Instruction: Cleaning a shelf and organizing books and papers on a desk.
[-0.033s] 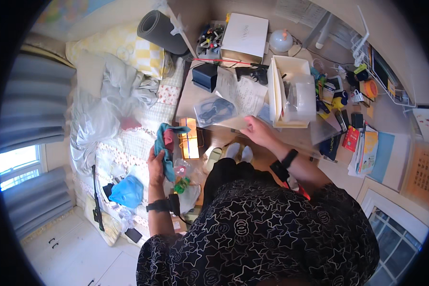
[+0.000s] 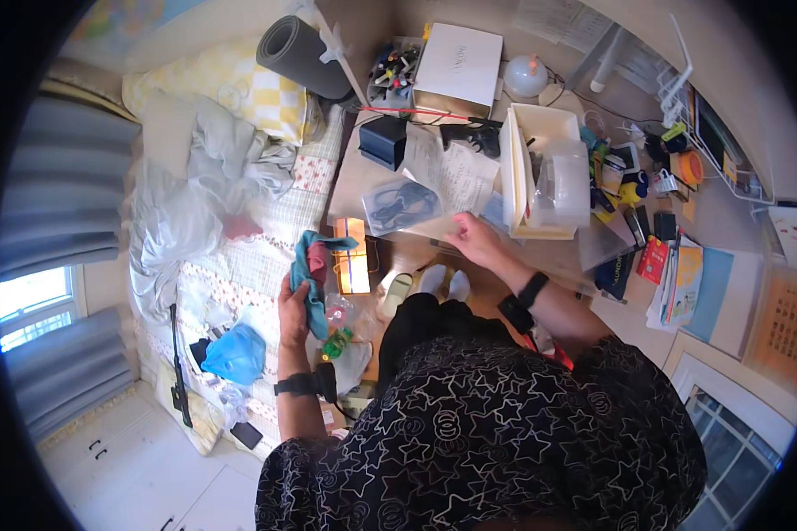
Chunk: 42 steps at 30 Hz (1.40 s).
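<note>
My left hand (image 2: 294, 311) is closed round a teal cloth (image 2: 314, 299), which hangs in folds beside the bed. A dusty red patch of fabric (image 2: 317, 262) shows among its folds. My right hand (image 2: 475, 239) is at the desk's front edge, fingers bent together near a clear plastic bag (image 2: 404, 207) with a dark, looped cable-like item inside. Whether those fingers pinch something thin and clear cannot be made out. Sheets of handwritten paper (image 2: 468, 177) lie just beyond that hand, and a cream bin (image 2: 514, 168) holding papers stands to its right.
Left of me, the bed (image 2: 230, 279) carries bunched grey bedding and a blue plastic bag (image 2: 234, 352). An orange-lit box (image 2: 353, 265) stands between bed and desk. Below are a slipper (image 2: 398, 294) and clear bags (image 2: 352, 363). Small items and booklets (image 2: 682, 283) crowd the desk's right side.
</note>
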Tool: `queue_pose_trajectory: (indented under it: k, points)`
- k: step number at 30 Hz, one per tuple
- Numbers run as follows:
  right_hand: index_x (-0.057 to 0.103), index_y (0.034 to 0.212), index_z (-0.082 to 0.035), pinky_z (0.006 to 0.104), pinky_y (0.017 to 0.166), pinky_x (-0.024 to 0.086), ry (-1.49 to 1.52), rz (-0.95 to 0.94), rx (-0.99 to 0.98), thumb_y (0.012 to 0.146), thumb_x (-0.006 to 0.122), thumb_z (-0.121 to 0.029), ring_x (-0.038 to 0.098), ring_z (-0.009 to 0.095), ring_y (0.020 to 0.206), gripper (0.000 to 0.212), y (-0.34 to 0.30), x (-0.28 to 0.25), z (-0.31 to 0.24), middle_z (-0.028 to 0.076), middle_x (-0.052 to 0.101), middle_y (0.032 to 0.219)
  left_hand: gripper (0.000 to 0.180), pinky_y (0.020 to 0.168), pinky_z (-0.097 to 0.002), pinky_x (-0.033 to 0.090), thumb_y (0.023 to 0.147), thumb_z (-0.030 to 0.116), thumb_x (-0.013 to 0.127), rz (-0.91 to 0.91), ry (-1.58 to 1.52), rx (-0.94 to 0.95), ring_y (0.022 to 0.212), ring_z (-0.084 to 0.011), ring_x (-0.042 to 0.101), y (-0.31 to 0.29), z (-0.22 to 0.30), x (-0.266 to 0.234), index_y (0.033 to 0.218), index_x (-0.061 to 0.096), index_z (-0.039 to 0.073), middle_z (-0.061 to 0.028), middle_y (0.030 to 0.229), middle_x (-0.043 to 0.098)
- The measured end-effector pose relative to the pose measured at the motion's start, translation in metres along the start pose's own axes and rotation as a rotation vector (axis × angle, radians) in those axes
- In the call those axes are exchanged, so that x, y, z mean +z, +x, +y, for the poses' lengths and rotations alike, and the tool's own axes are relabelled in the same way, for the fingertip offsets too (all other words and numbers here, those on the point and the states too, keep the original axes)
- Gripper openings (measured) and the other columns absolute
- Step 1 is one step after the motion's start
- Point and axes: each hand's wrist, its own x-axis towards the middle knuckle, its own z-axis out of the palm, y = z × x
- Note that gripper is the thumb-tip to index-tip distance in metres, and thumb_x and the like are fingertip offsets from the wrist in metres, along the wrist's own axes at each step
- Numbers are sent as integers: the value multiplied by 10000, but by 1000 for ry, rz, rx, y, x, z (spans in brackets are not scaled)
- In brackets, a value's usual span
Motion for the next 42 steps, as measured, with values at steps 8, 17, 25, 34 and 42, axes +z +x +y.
queue_pose_trajectory:
  k: [8,17,25,34,42]
  points:
    - [306,1240,-86,461,784,492,1020,-391,932,726,705,-432,530,329,876,737,52,53,5,225,443,1106,321,721,-225,435,840,40,516,22,-100,-193,796,-109,534,-34,-63,-21,1159,493,9,-30,949,581]
    - [391,1025,-87,433,711,522,1615,87,787,776,687,-313,561,279,703,448,72,105,14,96,478,791,408,774,-236,440,838,9,516,7,-115,-245,853,-112,548,-54,-89,-21,1239,443,22,-29,1003,574]
    - [432,1043,-40,423,774,504,1707,-335,784,745,710,-373,560,256,804,527,78,109,-5,138,511,861,399,754,-221,431,832,41,526,-69,-17,-237,840,-97,530,-44,-79,4,1226,465,22,-19,986,573]
    - [482,755,-89,267,554,392,2070,-41,878,663,739,-477,499,150,607,474,76,62,36,25,519,666,258,675,-213,422,825,42,526,-124,75,-222,747,-84,511,-44,-57,31,1082,520,33,7,875,559]
    - [508,668,-70,267,509,376,2154,-111,701,816,537,-128,465,137,529,162,60,37,9,31,515,585,383,702,-233,452,828,20,504,-139,22,-289,784,-113,544,-44,-51,48,1209,461,32,-19,937,576]
